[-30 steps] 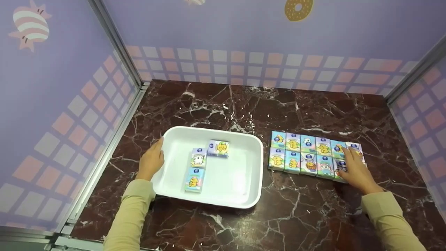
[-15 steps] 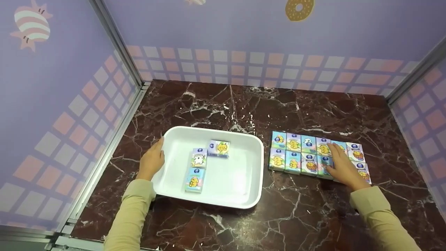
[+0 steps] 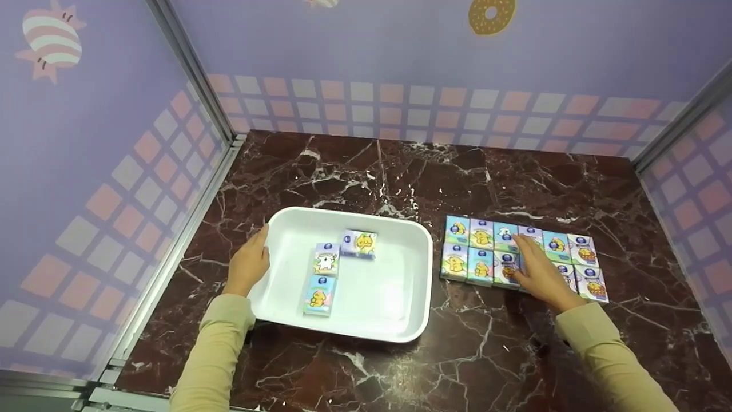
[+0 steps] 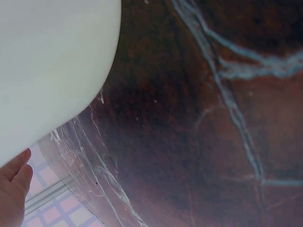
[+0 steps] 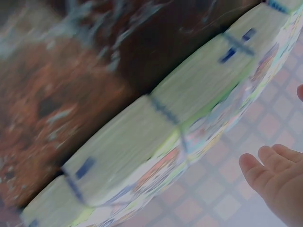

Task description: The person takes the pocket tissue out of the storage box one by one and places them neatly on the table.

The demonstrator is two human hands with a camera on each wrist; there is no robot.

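My left hand (image 3: 249, 263) lies along the left side of a white plastic tray (image 3: 372, 303), its fingers fairly straight against the outer wall. In the left wrist view its fingertips (image 4: 23, 161) show right at the tray's edge. Inside the tray lie a blue pack (image 3: 319, 296), a pack with a white figure (image 3: 326, 260) and a sideways purple pack (image 3: 360, 244), all small and cartoon-printed like pocket tissues. My right hand (image 3: 540, 274) is over a two-row block of similar packs (image 3: 456, 262), hiding some near the middle. Its fingers (image 5: 253, 172) are extended and hold nothing.
The dark red marble table (image 3: 457, 183) has pale veins and white specks behind the tray. Purple panels (image 3: 400, 46) with a checked border stand at the back and both sides. A metal rail (image 3: 123, 360) runs along the left edge.
My right hand has moved left across the block of packs, from its right end toward the middle, uncovering the right-end packs. The left hand and the tray have stayed in place.
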